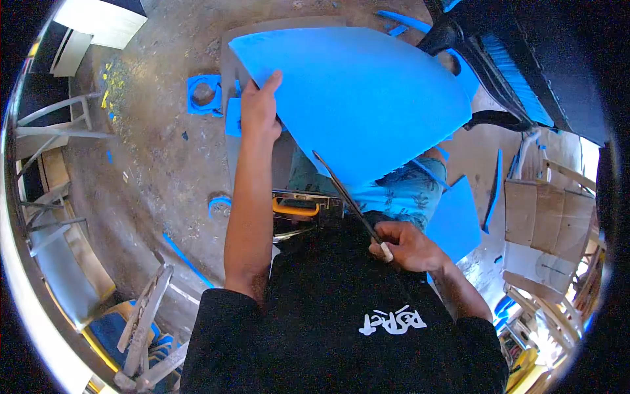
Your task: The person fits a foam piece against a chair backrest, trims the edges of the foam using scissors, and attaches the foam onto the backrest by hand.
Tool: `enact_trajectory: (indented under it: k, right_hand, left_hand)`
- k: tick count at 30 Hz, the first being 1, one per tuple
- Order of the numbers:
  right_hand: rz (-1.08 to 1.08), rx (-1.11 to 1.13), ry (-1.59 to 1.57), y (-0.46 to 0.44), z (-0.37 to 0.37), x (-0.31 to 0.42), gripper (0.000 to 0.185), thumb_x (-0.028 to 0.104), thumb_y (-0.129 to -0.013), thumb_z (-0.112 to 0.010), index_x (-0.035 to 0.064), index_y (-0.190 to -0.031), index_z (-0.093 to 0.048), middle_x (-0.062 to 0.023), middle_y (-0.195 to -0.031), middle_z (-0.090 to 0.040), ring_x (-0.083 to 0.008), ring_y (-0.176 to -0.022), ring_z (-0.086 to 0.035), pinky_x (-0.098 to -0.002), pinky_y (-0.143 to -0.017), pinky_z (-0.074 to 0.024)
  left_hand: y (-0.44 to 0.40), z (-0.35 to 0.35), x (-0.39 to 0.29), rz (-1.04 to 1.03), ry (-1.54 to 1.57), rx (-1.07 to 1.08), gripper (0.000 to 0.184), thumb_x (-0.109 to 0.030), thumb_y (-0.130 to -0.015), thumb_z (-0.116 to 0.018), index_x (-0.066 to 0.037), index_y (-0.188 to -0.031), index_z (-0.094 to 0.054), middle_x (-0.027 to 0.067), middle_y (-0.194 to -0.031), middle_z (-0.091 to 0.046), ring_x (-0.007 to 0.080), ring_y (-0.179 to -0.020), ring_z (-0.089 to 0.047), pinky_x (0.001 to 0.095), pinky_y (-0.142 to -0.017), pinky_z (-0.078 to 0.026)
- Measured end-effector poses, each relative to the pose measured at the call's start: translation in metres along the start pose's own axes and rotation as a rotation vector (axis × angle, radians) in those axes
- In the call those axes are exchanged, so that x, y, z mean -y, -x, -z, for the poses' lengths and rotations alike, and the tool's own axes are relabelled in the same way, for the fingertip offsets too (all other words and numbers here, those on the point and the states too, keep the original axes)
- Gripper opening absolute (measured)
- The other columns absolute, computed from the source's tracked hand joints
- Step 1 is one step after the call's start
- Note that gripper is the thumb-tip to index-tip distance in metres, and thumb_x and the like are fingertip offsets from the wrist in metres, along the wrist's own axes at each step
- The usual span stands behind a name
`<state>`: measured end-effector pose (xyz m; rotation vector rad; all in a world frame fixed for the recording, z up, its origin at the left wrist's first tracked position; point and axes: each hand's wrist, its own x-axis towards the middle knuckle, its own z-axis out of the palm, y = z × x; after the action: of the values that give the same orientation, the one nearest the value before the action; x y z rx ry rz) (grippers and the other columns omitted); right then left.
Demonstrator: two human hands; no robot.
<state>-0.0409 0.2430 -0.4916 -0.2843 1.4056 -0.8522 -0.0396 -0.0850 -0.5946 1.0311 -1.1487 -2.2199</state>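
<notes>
A large blue foam sheet (pixel 367 98) with curved edges lies across my lap and the space beyond it. My left hand (pixel 260 108) is closed on the sheet's left edge, thumb on top and the other fingers hidden underneath. Close to my chest, my right hand (pixel 410 246) is wrapped around the near end of a long, narrow knife (pixel 344 194). Its dark blade points up and left, and the tip is at the sheet's lower left edge; whether it touches the foam I cannot tell. A small white piece shows at the knife's near end, by my fingers.
Blue foam offcuts lie around, including a square with a round hole (pixel 204 95) and a larger piece (pixel 457 220) at the right. A black chair-like frame (pixel 499 79) stands at upper right. Cardboard (pixel 548 223) is at right; wooden frames (pixel 146 322) are at lower left.
</notes>
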Motion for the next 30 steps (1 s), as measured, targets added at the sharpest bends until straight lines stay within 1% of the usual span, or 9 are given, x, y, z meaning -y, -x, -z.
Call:
enact_trajectory:
  k: [4,5,6,13,15,16,19,21,30]
  right_hand:
    - [0.025,-0.018,-0.050,-0.001,-0.001,0.000,0.025,0.029,-0.093,-0.066,0.0085,-0.083,-0.058,0.0063,-0.066,-0.050,-0.0035,-0.058,-0.045,-0.0225,-0.050,-0.0339]
    - [-0.023,-0.007,-0.088,-0.002,-0.001,-0.001,0.026,0.031,-0.092,-0.067,0.0064,-0.086,-0.060,0.0047,-0.071,-0.051,-0.0055,-0.066,-0.045,-0.0250,-0.056,-0.0354]
    - [-0.069,0.004,-0.124,-0.003,0.000,-0.001,0.029,0.032,-0.092,-0.068,0.0044,-0.088,-0.063,0.0031,-0.075,-0.052,-0.0075,-0.074,-0.045,-0.0275,-0.063,-0.0369]
    - [-0.047,0.027,-0.110,-0.003,0.000,-0.003,0.029,0.032,-0.092,-0.067,0.0045,-0.088,-0.062,0.0027,-0.076,-0.052,-0.0080,-0.074,-0.045,-0.0279,-0.063,-0.0366]
    - [0.054,0.021,-0.142,-0.003,0.000,-0.005,0.026,0.031,-0.092,-0.065,0.0095,-0.081,-0.055,0.0067,-0.064,-0.047,-0.0037,-0.054,-0.043,-0.0224,-0.047,-0.0319]
    - [0.057,0.020,-0.142,-0.005,0.001,-0.007,0.026,0.031,-0.092,-0.065,0.0095,-0.081,-0.055,0.0067,-0.064,-0.047,-0.0037,-0.054,-0.043,-0.0224,-0.047,-0.0319]
    - [0.073,0.022,-0.120,-0.010,0.007,-0.015,0.030,0.035,-0.090,-0.065,0.0098,-0.080,-0.054,0.0064,-0.065,-0.046,-0.0042,-0.055,-0.041,-0.0236,-0.047,-0.0307]
    - [0.048,0.047,-0.012,-0.012,0.011,-0.018,0.032,0.036,-0.092,-0.065,0.0050,-0.088,-0.058,0.0023,-0.075,-0.049,-0.0080,-0.073,-0.043,-0.0290,-0.061,-0.0340]
    - [0.135,0.043,-0.131,-0.013,0.009,-0.014,0.029,0.031,-0.093,-0.065,0.0039,-0.088,-0.059,0.0023,-0.072,-0.046,-0.0080,-0.071,-0.040,-0.0299,-0.060,-0.0325]
  left_hand:
    - [0.003,-0.002,0.004,-0.027,0.003,0.029,0.045,-0.014,-0.090,-0.069,0.000,-0.130,-0.052,0.0155,-0.124,-0.062,0.0313,-0.108,-0.062,0.0456,-0.094,-0.052]
    - [0.005,-0.003,0.004,-0.027,0.003,0.030,0.045,-0.014,-0.090,-0.069,0.000,-0.130,-0.052,0.0155,-0.124,-0.062,0.0313,-0.108,-0.062,0.0456,-0.094,-0.052]
    - [0.008,-0.004,0.003,-0.025,0.004,0.002,0.041,-0.012,-0.091,-0.067,0.000,-0.128,-0.053,0.0149,-0.123,-0.062,0.0294,-0.108,-0.062,0.0446,-0.092,-0.052]
    - [0.002,0.001,0.008,-0.071,-0.022,0.002,0.037,-0.010,-0.092,-0.066,0.001,-0.126,-0.055,0.0139,-0.123,-0.063,0.0264,-0.107,-0.062,0.0417,-0.092,-0.051]
    - [0.002,0.001,0.013,-0.061,-0.057,-0.026,0.036,-0.009,-0.093,-0.065,0.001,-0.125,-0.055,0.0137,-0.122,-0.063,0.0258,-0.106,-0.062,0.0412,-0.092,-0.051]
    - [0.002,0.000,0.014,-0.050,-0.095,-0.056,0.035,-0.009,-0.093,-0.065,0.001,-0.125,-0.054,0.0136,-0.120,-0.063,0.0253,-0.106,-0.062,0.0407,-0.092,-0.051]
    - [-0.001,0.004,0.024,-0.038,-0.118,-0.015,0.047,-0.015,-0.092,-0.066,0.000,-0.134,-0.051,0.0152,-0.129,-0.061,0.0299,-0.113,-0.060,0.0434,-0.097,-0.049]
    - [-0.001,0.006,0.029,-0.049,-0.090,0.008,0.047,-0.015,-0.092,-0.066,0.000,-0.134,-0.050,0.0149,-0.129,-0.061,0.0296,-0.113,-0.060,0.0433,-0.097,-0.048]
    - [0.006,0.007,0.031,-0.158,-0.107,0.033,0.043,-0.013,-0.094,-0.065,0.000,-0.132,-0.051,0.0129,-0.126,-0.061,0.0274,-0.110,-0.060,0.0429,-0.095,-0.049]
